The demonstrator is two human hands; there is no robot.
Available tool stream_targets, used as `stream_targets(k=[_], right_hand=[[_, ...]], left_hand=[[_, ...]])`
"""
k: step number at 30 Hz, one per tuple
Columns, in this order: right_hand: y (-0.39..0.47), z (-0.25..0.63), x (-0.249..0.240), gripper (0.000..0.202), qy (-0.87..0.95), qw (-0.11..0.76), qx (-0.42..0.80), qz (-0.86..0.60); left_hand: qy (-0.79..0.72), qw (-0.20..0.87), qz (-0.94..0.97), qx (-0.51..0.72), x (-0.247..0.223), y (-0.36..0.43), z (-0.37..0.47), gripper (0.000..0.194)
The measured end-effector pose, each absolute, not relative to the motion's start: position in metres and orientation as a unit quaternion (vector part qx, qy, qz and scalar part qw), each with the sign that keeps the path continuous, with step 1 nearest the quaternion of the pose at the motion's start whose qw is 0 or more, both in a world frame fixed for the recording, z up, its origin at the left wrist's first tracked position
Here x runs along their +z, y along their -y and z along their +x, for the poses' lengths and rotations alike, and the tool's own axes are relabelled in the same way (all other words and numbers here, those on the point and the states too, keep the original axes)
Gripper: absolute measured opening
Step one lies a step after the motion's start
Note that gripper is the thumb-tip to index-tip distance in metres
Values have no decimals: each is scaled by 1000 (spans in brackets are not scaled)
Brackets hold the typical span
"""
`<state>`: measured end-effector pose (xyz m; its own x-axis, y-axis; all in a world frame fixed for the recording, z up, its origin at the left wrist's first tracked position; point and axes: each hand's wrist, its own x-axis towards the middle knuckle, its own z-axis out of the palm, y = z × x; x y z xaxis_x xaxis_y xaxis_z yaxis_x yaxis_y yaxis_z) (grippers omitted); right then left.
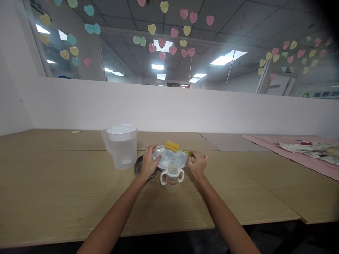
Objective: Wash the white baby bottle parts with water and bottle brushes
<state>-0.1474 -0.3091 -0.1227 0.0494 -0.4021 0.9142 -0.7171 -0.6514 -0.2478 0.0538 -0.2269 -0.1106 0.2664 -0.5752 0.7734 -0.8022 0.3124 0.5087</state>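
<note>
My right hand (197, 163) is closed round the thin green handle of a bottle brush (172, 146), whose yellow sponge head points left above a white plate (181, 163). At the plate's left side is my left hand (149, 161), thumb and fingers apart, beside a clear piece (158, 151); whether it touches this piece is unclear. A small white round part (166, 163) lies on the plate. In front stands a clear baby bottle (172, 180), upright and uncapped, with white handles on both sides. Partly hidden behind my left hand is a dark round metal dish (137, 167).
A clear plastic pitcher (124, 151) with a white lid stands left of my hands. On the far right, a pink cloth (258, 148) bears patterned fabric (304, 148). A white wall (169, 109) rises behind the wooden table (87, 197); its front edge is near me.
</note>
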Motion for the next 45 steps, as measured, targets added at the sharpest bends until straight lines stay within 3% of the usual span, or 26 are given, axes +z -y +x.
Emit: stream_targets(k=[11,19,25,36,45], right_hand=[[300,-151,-121,16,307,201,520,771],[301,-148,-121,24,303,234,505,773],[310,-150,-128,27,304,263,486,776],[313,-147,-134,42,370,257,478,754],[314,-150,-134,46,349,253,454,780]], left_hand=[[636,462,612,83,-110,202,34,36],[678,433,538,250,-121,212,31,39],[695,423,522,256,-120,211,39,36],[629,442,582,265,-111,210,50,44],[655,393,580,282,-116,213,57,45]])
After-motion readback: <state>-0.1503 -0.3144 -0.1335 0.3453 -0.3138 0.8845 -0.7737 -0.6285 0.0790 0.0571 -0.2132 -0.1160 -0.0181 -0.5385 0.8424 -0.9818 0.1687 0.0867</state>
